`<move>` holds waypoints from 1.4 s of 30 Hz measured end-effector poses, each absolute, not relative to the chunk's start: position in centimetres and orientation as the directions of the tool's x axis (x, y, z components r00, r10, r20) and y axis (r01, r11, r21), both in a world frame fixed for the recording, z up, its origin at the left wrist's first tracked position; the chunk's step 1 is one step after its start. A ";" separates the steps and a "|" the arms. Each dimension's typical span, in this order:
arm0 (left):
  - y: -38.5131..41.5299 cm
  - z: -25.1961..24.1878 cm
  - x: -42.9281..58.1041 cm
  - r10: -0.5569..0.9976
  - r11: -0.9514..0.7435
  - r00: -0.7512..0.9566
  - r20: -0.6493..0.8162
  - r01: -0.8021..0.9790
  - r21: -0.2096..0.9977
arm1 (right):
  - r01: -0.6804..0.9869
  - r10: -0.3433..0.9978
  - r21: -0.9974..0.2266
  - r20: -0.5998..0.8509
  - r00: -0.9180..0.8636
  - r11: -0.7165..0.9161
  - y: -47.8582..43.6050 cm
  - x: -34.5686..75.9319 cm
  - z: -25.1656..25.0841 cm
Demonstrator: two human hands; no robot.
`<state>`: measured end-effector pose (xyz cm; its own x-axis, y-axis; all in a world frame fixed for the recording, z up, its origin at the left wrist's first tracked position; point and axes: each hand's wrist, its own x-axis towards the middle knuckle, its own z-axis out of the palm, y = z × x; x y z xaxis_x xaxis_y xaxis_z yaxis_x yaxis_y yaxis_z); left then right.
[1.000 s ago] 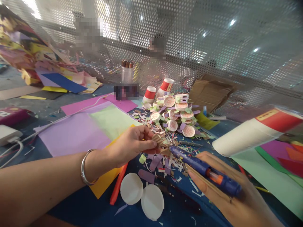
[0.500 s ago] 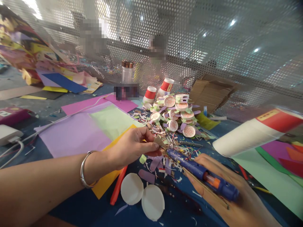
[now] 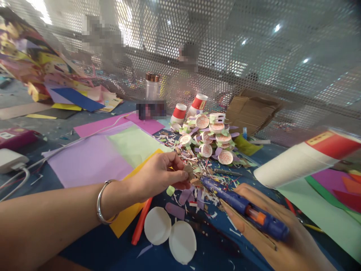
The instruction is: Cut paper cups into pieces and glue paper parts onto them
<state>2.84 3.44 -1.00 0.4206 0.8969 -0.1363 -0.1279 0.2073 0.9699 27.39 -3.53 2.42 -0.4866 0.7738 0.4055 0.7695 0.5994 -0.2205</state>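
My left hand [image 3: 160, 173] is closed in a pinch on a small piece of brown cardboard [image 3: 188, 171], above the heap of paper scraps. My right hand [image 3: 270, 222] is wrapped round a thick blue pen-shaped tool [image 3: 234, 201] with an orange part showing in its window. The tool's tip points at the cardboard piece, a small gap apart. A thin brown strip [image 3: 251, 227] lies along the tool in the same hand; its kind is unclear. Below the left hand lie two white paper discs [image 3: 157, 226] and a red-orange marker [image 3: 141, 222].
Behind the scraps [image 3: 180, 148] stands a pile of decorated paper discs [image 3: 207, 137] with paper cups [image 3: 179, 113]. A long cup stack [image 3: 296, 162] is at right. Coloured sheets [image 3: 90, 162] and a white cable [image 3: 25, 169] lie at left; a perforated metal screen [image 3: 214, 52] rises behind.
The cardboard piece has turned a little in my left fingers. My right hand and the blue tool have shifted slightly right and down, farther from it.
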 end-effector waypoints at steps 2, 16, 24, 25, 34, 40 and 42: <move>3.4 -0.9 2.8 0.896 0.192 0.422 -0.140 -0.082 0.978 | 0.769 0.776 -0.223 0.399 -0.488 0.598 -3.5 27.4 2.4; 3.4 -0.9 2.7 0.889 0.116 0.451 -0.075 -0.064 0.991 | 0.791 0.795 -0.209 0.370 -0.480 0.575 -3.7 27.9 1.9; 3.4 -0.9 2.6 0.886 0.090 0.460 -0.053 -0.060 0.994 | 0.809 0.785 -0.129 0.370 -0.497 0.573 -3.7 28.0 1.7; 3.4 -0.9 2.6 0.886 0.086 0.460 -0.052 -0.054 0.995 | 0.810 0.782 -0.118 0.369 -0.502 0.575 -3.7 28.1 1.7; 3.3 -0.7 2.6 0.889 0.062 0.456 -0.044 -0.024 0.998 | 0.802 0.768 -0.096 0.374 -0.520 0.589 -3.7 28.2 1.5; 3.4 -0.8 2.6 0.891 0.036 0.453 -0.032 0.000 0.999 | 0.804 0.777 -0.113 0.365 -0.512 0.583 -3.7 28.3 1.5; 3.4 -0.8 2.5 0.892 0.037 0.451 -0.029 -0.009 0.999 | 0.800 0.779 -0.131 0.363 -0.510 0.585 -3.8 28.3 1.6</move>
<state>2.54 3.37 -0.78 0.4511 0.8920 -0.0290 -0.0089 0.0370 0.9993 28.34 -3.77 1.57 -0.5103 0.7794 0.3634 0.8004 0.5850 -0.1309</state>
